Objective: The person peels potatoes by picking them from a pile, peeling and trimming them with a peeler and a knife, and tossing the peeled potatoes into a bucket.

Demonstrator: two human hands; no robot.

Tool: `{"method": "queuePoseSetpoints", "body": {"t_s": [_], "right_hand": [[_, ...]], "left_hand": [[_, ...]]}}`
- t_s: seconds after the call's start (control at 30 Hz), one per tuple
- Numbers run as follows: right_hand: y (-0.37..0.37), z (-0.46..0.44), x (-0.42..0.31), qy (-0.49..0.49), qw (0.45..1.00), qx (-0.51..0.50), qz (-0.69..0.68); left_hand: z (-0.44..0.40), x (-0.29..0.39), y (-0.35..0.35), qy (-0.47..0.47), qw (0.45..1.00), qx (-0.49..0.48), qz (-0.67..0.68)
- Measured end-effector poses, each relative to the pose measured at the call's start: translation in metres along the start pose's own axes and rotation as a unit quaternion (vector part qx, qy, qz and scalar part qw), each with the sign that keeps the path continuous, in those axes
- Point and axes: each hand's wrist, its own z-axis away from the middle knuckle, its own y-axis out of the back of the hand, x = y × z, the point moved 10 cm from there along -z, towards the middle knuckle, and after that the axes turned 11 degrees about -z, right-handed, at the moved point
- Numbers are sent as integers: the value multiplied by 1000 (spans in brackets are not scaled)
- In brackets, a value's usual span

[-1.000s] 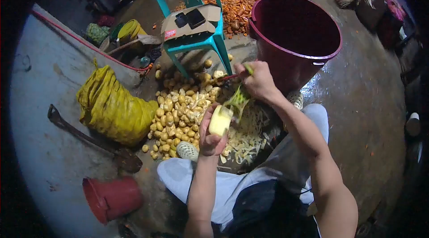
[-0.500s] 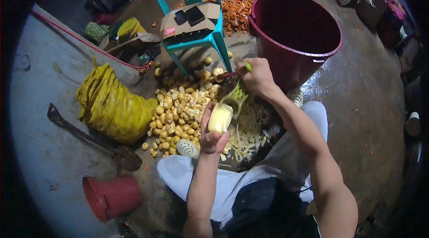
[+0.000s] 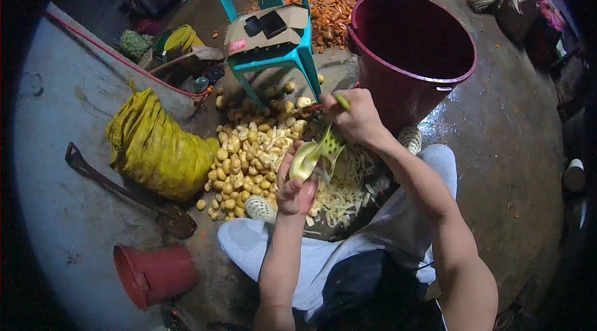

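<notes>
My left hand [image 3: 295, 189] is wrapped round a pale yellow, peeled potato [image 3: 304, 162]. Up and to the right of it, my right hand [image 3: 354, 114] is closed on the green handle of a peeler [image 3: 331, 143], whose wide perforated green part reaches down to the potato's upper right side. A strip of peel seems to hang by the tool, though it is hard to tell apart. Behind my left hand lies a heap of small yellow-brown potatoes [image 3: 249, 157]. Thin pale peelings [image 3: 342, 197] are spread on the floor below the peeler.
A large maroon tub [image 3: 392, 91] stands beyond my right hand. A teal chair [image 3: 267, 65] holds a cardboard box [image 3: 249, 40] with dark devices; orange pieces [image 3: 329, 7] lie behind it. At the left are a yellow sack [image 3: 158, 147], a shovel [image 3: 118, 189] and a red bucket [image 3: 165, 275].
The peeler has come down from beside the potato onto its upper right side. My right hand has moved slightly down, and the potato has turned a little in my left hand.
</notes>
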Motion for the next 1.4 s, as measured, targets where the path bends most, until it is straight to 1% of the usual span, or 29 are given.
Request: {"method": "queuePoseSetpoints", "body": {"t_s": [0.03,0.1,0.13,0.17,0.23,0.3,0.33,0.4,0.47,0.5,0.57,0.63,0.67,0.7,0.77,0.8,0.83,0.9,0.97,1.0,1.03,1.07,1.1,1.13,1.17,1.2,1.3,1.33,1.4], "right_hand": [[-5,3,-15,32,998,-35,45],[2,3,-5,31,999,-3,17],[10,-5,23,-70,996,5,63],[21,-9,50,-169,980,13,108],[26,-15,46,-151,982,19,115],[14,-6,20,-59,996,30,60],[7,-1,-11,34,998,17,39],[4,6,-17,58,998,8,28],[16,-6,9,-13,997,33,68],[25,-11,38,-122,987,43,93],[26,-11,54,-137,989,30,51],[12,-4,12,-20,998,34,39],[3,1,-3,10,1000,5,-14],[2,5,-17,22,999,-12,40],[13,-1,-4,30,997,5,76],[21,-9,24,8,995,30,92],[27,-14,48,-116,982,20,147],[30,-11,54,-153,985,58,61],[17,-6,-6,-15,999,45,8],[8,-2,-12,18,999,28,-3],[4,4,-22,-10,1000,3,0],[5,5,-16,16,1000,19,-2],[11,0,-2,5,999,37,15],[16,-5,12,-7,998,54,32],[27,-11,32,-61,993,73,67],[30,-19,27,-37,992,59,101],[17,-8,23,-73,994,44,69],[6,-3,-4,5,1000,13,27],[2,5,-15,30,999,12,-25]], "left_hand": [[0,2,0,-17,1000,-8,-14],[1,3,-3,-36,999,-27,-23],[0,3,-1,-37,999,-28,-23],[1,-2,3,-14,999,-26,30],[1,-3,-2,6,996,-29,82],[5,-3,-3,11,996,1,86],[2,-1,-2,-7,1000,-21,17],[2,3,-7,-41,999,-33,-13],[3,0,-8,-31,998,-30,39],[4,-1,-6,-25,996,-18,78],[4,1,-5,-22,993,-9,116],[3,-4,-10,-1,999,-25,48],[3,-1,-9,-22,1000,-20,1],[5,4,-12,-39,996,-24,-72],[7,3,-5,-48,997,-15,-54],[7,-3,-2,-36,999,-28,21],[7,-7,1,-24,994,-42,96],[5,-10,2,-16,993,-55,107],[4,-10,5,-21,999,-23,32],[4,-5,1,-28,999,-23,-11],[5,-4,-7,-17,999,-38,-28],[6,0,-11,-33,998,-22,-42],[5,2,-13,-51,997,-10,-55],[5,-4,-5,-45,999,-8,-16],[6,-7,1,-35,999,-21,4],[5,-7,3,-25,999,-34,24],[10,-13,5,19,998,-32,52],[7,-7,0,-16,1000,-16,9],[12,-2,-10,-8,1000,-2,-24]]}}
